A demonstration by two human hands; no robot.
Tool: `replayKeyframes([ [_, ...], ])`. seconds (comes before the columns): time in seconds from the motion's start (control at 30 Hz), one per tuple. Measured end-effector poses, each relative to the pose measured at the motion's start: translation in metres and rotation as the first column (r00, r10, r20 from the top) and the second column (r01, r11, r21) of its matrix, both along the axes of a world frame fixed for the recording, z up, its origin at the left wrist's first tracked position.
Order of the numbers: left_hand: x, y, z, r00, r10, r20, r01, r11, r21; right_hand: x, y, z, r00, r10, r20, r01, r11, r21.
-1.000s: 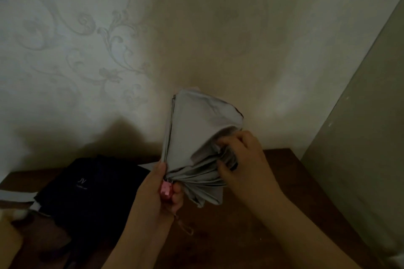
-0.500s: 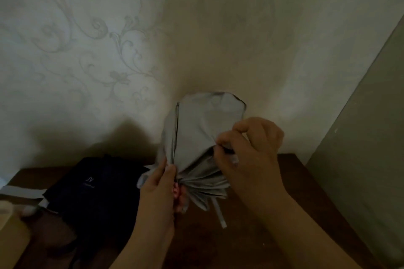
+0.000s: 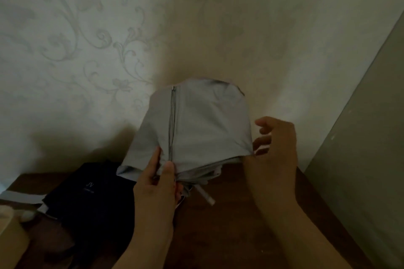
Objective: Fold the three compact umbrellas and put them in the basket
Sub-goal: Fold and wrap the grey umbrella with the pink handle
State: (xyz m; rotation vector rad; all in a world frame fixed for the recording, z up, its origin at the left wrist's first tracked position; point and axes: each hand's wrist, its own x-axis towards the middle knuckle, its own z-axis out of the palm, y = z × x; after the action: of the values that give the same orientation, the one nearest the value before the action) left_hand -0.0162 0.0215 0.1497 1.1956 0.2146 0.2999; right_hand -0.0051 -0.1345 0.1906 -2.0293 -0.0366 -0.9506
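I hold a pale grey compact umbrella [image 3: 203, 124] upright over the table, its canopy loosely gathered with one metal rib showing down the front. My left hand [image 3: 156, 183] grips it at the base, thumb pressed on the fabric beside the rib. Its closing strap [image 3: 205, 195] hangs below. My right hand [image 3: 276, 144] is at the canopy's right edge, fingers loosely spread and touching the fabric. A dark navy umbrella [image 3: 91, 194] lies on the table to the left. A beige object, perhaps the basket [image 3: 11, 233], shows at the far left edge.
The brown wooden table [image 3: 236, 229] stands against a patterned wall [image 3: 87, 50]. A grey panel [image 3: 360, 159] rises at the right. A pale strip [image 3: 19, 196] lies on the table's left side.
My right hand has let go of the pinched folds and opened beside the canopy. The canopy has turned and spread wider, so the rib faces me. The strap has dropped into view.
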Motion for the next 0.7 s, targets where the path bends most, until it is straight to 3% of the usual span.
replayKeyframes([
  [0.03,-0.001,-0.001,0.0,1.0,0.004,0.016,-0.005,1.0,0.012,-0.002,0.0,-0.002,0.997,0.025,-0.073,-0.014,0.99,0.143],
  [0.1,-0.002,-0.003,0.001,0.999,0.008,0.049,-0.01,0.999,0.035,-0.003,0.006,-0.006,0.926,0.246,-0.286,-0.057,0.841,0.538],
  [0.17,-0.003,-0.003,0.002,0.998,0.014,0.06,-0.017,0.999,0.051,-0.005,0.011,-0.014,0.843,0.453,-0.289,-0.108,0.67,0.735],
  [0.3,-0.006,-0.006,0.001,0.998,0.018,0.052,-0.021,0.997,0.068,-0.014,0.011,-0.012,0.87,0.491,-0.033,-0.327,0.627,0.707],
  [0.37,-0.008,-0.006,0.001,0.999,0.011,0.051,-0.013,0.999,0.045,-0.018,0.009,-0.009,0.807,0.584,0.091,-0.458,0.52,0.721],
  [0.4,-0.009,-0.005,0.001,0.999,0.01,0.047,-0.012,0.999,0.037,-0.019,0.006,-0.008,0.739,0.662,0.126,-0.5,0.414,0.761],
  [0.47,-0.01,-0.001,-0.001,1.0,0.015,0.027,-0.016,0.999,0.029,-0.016,-0.001,-0.005,0.629,0.758,0.172,-0.488,0.213,0.846],
  [0.5,-0.011,0.001,-0.003,1.0,0.012,0.022,-0.012,0.999,0.03,-0.014,-0.004,-0.001,0.624,0.766,0.155,-0.448,0.188,0.874],
  [0.53,-0.012,0.003,-0.005,1.0,0.006,0.021,-0.007,0.999,0.034,-0.011,-0.006,0.005,0.651,0.751,0.113,-0.423,0.234,0.876],
  [0.63,-0.017,0.003,-0.009,1.0,-0.001,0.012,0.001,1.0,0.009,0.009,-0.014,0.02,0.869,0.47,-0.154,-0.231,0.661,0.714],
  [0.7,-0.018,0.003,-0.012,1.0,-0.004,0.0,0.004,1.0,-0.003,0.024,-0.021,0.025,0.922,0.345,-0.177,-0.188,0.798,0.573],
])
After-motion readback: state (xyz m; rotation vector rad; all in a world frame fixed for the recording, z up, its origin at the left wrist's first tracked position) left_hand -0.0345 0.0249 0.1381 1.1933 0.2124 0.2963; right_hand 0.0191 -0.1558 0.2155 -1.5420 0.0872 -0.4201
